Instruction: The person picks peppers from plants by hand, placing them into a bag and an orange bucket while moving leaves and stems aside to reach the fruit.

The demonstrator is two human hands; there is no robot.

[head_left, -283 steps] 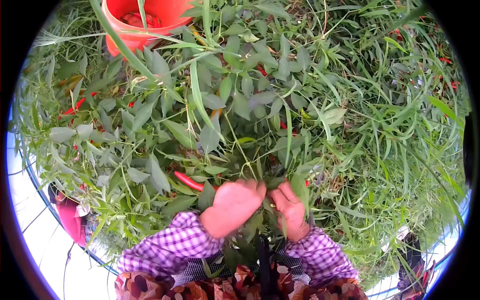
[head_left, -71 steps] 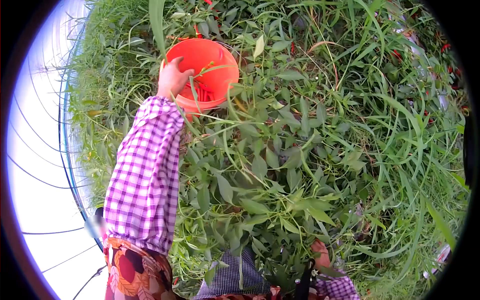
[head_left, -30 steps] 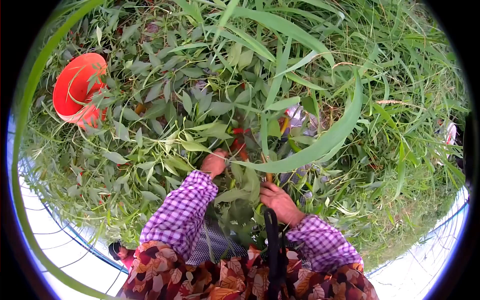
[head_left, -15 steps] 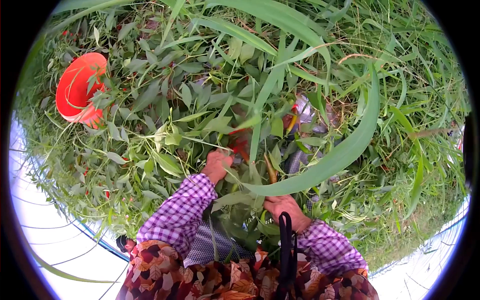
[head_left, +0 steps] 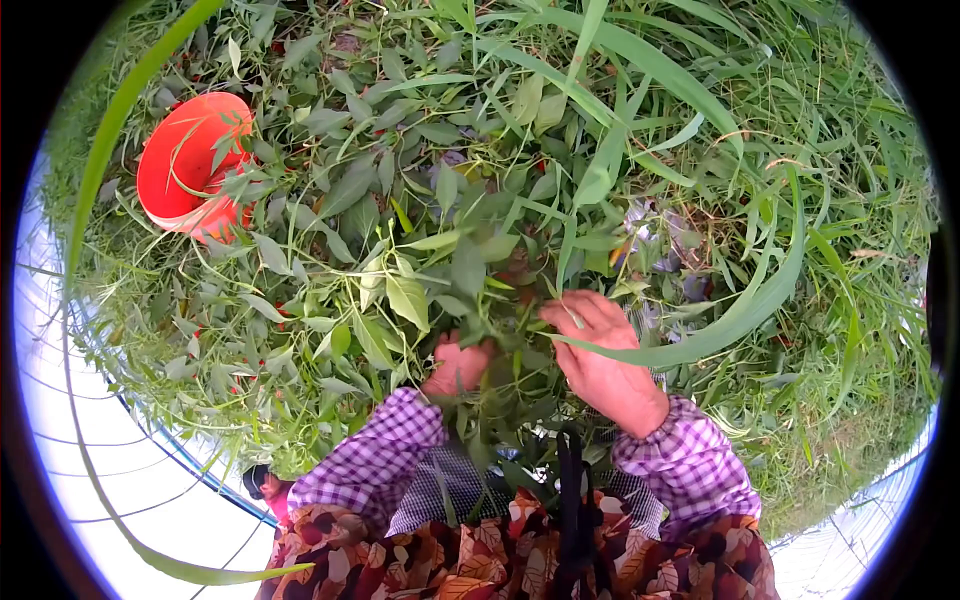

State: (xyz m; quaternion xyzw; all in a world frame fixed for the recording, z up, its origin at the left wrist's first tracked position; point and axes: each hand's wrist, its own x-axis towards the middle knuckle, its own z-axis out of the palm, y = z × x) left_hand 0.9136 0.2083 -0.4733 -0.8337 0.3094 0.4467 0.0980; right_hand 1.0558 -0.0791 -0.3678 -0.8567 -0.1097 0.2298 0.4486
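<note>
My left hand (head_left: 460, 365) is low among the stems of a leafy pepper plant (head_left: 408, 300), its fingers curled and partly covered by leaves. Whatever it grips is hidden. To its right, my right hand (head_left: 610, 365) shows its back, the fingers bent together at the foliage, with a leaf tip against them. What lies under those fingers I cannot make out. A long broad grass blade (head_left: 730, 335) crosses in front of the right hand. Both sleeves are purple checked cloth.
An orange-red bucket (head_left: 185, 165) leans in the plants at the upper left. Small red fruits show among the left-hand leaves. Tall grass (head_left: 850, 150) grows on the right, and pale plastic sheeting (head_left: 650, 235) lies beyond my right hand.
My right hand has risen from low near my lap into the foliage, closer to the left hand. The red and orange peppers between the hands are now mostly covered by leaves.
</note>
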